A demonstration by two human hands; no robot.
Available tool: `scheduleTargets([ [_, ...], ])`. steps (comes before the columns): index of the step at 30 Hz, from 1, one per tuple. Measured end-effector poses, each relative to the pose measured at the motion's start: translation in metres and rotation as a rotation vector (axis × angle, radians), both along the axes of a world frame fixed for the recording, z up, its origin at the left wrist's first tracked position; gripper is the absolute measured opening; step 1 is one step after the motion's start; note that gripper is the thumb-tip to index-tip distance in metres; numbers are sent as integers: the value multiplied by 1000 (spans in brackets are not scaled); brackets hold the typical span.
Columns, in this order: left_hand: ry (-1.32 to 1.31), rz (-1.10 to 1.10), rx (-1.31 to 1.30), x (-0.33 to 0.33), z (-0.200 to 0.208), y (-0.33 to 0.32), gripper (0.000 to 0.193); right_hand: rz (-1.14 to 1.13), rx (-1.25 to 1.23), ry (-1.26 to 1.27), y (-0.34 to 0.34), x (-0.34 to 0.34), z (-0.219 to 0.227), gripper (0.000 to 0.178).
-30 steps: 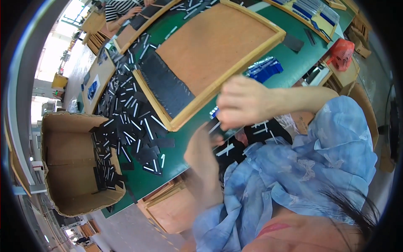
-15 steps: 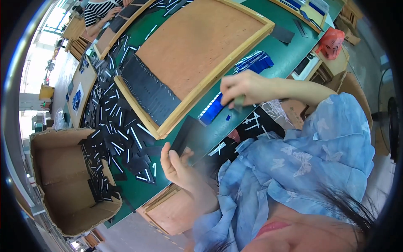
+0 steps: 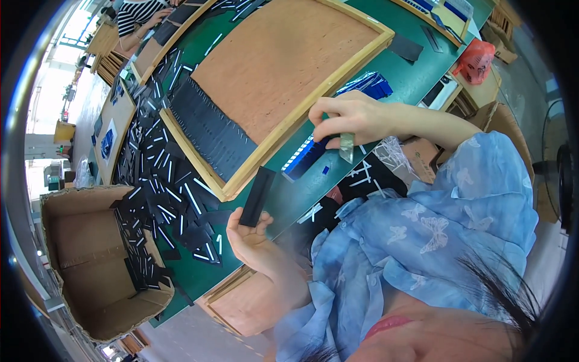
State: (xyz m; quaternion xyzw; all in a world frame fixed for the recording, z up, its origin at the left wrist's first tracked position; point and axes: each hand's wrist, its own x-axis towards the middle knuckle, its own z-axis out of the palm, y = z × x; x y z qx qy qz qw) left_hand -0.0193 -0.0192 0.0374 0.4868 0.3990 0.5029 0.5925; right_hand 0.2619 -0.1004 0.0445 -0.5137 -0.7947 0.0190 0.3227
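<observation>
Green tabletop (image 3: 416, 78) is running on a slant through a workshop; I am logging it remotely through the head camera, taking clock directions from whichever hand is named.

Left hand (image 3: 250, 241): thumb and fingers are pinching a black strip (image 3: 257, 196), which is pointing up toward 12 to 1 o'clock.

Right hand (image 3: 353, 117), between 1 and 2 o'clock from the left: I am seeing it curling around a pale green block (image 3: 346, 149), whose lower end is showing below the fingers. A blue strip (image 3: 301, 160) is lying at 7 to 8 o'clock; whether the fingertips are touching it, I cannot tell. A blue chip (image 3: 326, 171) is lying near that strip.

Farther out, from the left hand: a wood-framed board (image 3: 283, 72) is lying toward 12 o'clock, a dark layer (image 3: 211, 130) covering its 8 o'clock end. Loose dark pieces (image 3: 166, 181) with white bars are spreading at 10; a cardboard box (image 3: 84, 241) is standing open at 9, holding more. A co-worker's striped sleeve (image 3: 129, 21) is showing at 11.

From the right hand: a blue bundle (image 3: 374, 86) is lying at 1 o'clock, a red bag (image 3: 476, 60) is sitting at 2.
</observation>
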Motion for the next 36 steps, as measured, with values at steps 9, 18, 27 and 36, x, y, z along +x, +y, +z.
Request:
scheduleTargets([
  [9,-61,-193,-172,34,9,-14,65,130,42,253,-5,-25,28,35],
  [18,-88,-320,-198,30,13,-21,71,103,-6,332,-12,-22,24,36],
  [27,-65,-323,-205,29,15,-24,73,73,-25,313,-15,-24,27,38],
  [36,34,-363,-154,32,17,-25,22,42,-77,378,-17,-26,31,37],
])
